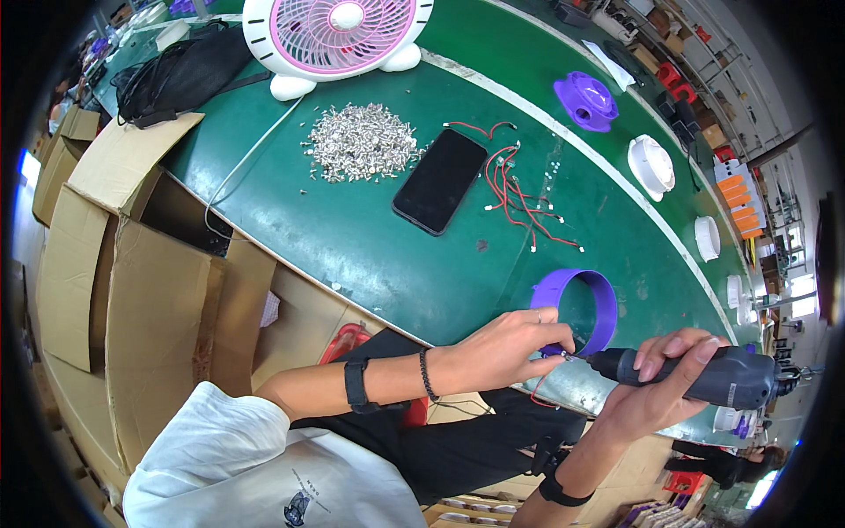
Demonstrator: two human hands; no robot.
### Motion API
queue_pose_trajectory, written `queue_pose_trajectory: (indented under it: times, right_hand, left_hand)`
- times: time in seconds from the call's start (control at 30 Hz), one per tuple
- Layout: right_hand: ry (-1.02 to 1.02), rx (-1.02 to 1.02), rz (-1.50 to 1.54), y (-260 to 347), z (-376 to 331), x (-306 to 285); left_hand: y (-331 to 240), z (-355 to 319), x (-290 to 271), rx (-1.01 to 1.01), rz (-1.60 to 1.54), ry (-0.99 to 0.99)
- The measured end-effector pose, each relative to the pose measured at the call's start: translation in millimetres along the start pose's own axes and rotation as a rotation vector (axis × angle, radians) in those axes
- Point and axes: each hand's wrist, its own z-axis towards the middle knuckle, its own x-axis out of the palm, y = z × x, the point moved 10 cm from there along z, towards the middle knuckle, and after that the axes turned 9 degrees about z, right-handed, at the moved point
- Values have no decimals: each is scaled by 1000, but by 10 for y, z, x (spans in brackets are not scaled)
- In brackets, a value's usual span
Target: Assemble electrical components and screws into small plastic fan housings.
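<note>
Small purple plastic piece (552,350) is pinched by left hand (515,348), near side of purple plastic ring (607,308); dark-grey cylindrical power screwdriver (735,380) is wrapped by right hand (662,387), right of ring; long axis sideways, aimed left at piece.

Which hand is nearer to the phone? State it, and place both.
Left. The left hand is below and right of the phone in the picture; the right hand, gripping the driver, is farther out that way.

Head-worn left fisheye, facing down; left hand (510,348), right hand (656,396) near; workbench (352,242) beyond.
</note>
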Motion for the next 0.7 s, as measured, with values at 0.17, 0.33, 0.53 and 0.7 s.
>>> queue_pose_trajectory:
  times: [0.17,0.33,0.53,0.7]
  right_hand:
    - [12,-2,5,2,3,16]
    - [26,4,20,2,14,3]
    - [11,11,10,-6,23,-5]
    - [39,10,28,17,14,8]
  left_hand:
    - [-6,-8,-6,-5,3,3]
    - [-17,-2,-29,1,11,-9]
    - [-28,2,-28,3,18,-18]
    - [-18,7,-14,-7,14,-11]
